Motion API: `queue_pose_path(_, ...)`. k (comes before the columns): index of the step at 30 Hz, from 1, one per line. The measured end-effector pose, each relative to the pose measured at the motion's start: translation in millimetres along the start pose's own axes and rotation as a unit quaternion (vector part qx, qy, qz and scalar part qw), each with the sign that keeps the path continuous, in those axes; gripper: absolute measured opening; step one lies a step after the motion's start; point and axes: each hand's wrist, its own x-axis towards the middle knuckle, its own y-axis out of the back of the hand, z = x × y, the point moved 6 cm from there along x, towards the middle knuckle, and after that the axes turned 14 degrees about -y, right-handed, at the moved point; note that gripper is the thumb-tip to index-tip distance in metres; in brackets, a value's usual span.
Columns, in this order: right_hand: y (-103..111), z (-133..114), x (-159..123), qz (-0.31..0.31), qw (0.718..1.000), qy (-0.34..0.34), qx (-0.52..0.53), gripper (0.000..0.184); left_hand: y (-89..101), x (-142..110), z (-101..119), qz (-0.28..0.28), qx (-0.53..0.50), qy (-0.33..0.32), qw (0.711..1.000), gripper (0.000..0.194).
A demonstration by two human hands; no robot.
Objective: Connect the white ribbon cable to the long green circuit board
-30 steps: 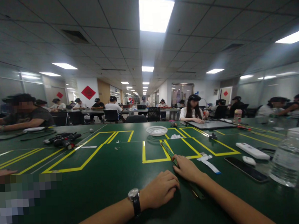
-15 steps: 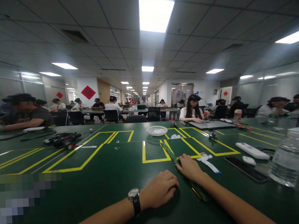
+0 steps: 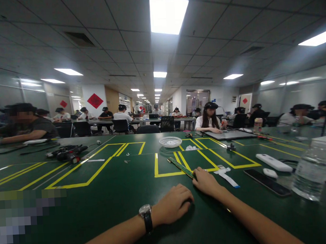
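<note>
On the near side of the white basket, the narrow green strip slants lengthwise back to the nearer right hand, its fingers touching it — pinching, I cannot tell — while the left hand lies apart, loosely curled.

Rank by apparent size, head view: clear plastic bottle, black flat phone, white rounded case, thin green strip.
1. Clear plastic bottle
2. Black flat phone
3. White rounded case
Thin green strip: unranked, partly hidden by the right hand.
</note>
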Motion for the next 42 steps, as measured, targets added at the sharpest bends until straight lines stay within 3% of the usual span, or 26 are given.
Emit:
queue_pose_path(10, 0.6, -0.5, 1.6, -0.017, 1.000, 0.001, 0.026, 0.026, 1.7, -0.4, -5.3, 0.012, -0.038, 0.026, 0.999, 0.020)
queue_pose_path(20, 2.8, -2.7, 2.6, -0.008, 0.996, 0.009, 0.085, 0.034, 2.9, -3.0, -15.7, 0.073, -0.118, 0.075, 0.987, 0.024)
queue_pose_path(25, -1.4, -0.4, 5.4, -0.048, 0.988, -0.012, 0.145, 0.045, 1.8, -8.1, -33.6, 0.124, -0.174, 0.140, 0.967, 0.025)
queue_pose_path(28, 1.5, -0.9, 7.0, -0.043, 0.980, -0.014, 0.193, 0.048, -0.4, -9.7, -46.4, 0.161, -0.245, 0.177, 0.939, 0.025)
queue_pose_path(31, 7.2, -4.4, 6.3, -0.037, 0.968, -0.004, 0.248, 0.048, -2.8, -12.8, -62.1, 0.226, -0.332, 0.226, 0.888, 0.024)
queue_pose_path(34, 12.6, -12.0, 2.1, -0.048, 0.946, 0.006, 0.321, 0.047, -4.7, -22.7, -80.4, 0.348, -0.417, 0.284, 0.790, 0.026)
queue_pose_path(37, 10.7, -26.0, -6.7, -0.121, 0.902, 0.021, 0.413, 0.048, -5.8, -31.1, -90.7, 0.440, -0.471, 0.296, 0.705, 0.030)
queue_pose_path(39, 7.5, -37.5, -14.8, -0.179, 0.868, 0.041, 0.461, 0.053, -5.5, -33.3, -92.2, 0.457, -0.480, 0.296, 0.688, 0.033)
queue_pose_path(42, 6.0, -50.4, -25.7, -0.223, 0.837, 0.073, 0.493, 0.054, -3.0, -35.0, -91.0, 0.462, -0.469, 0.294, 0.693, 0.040)
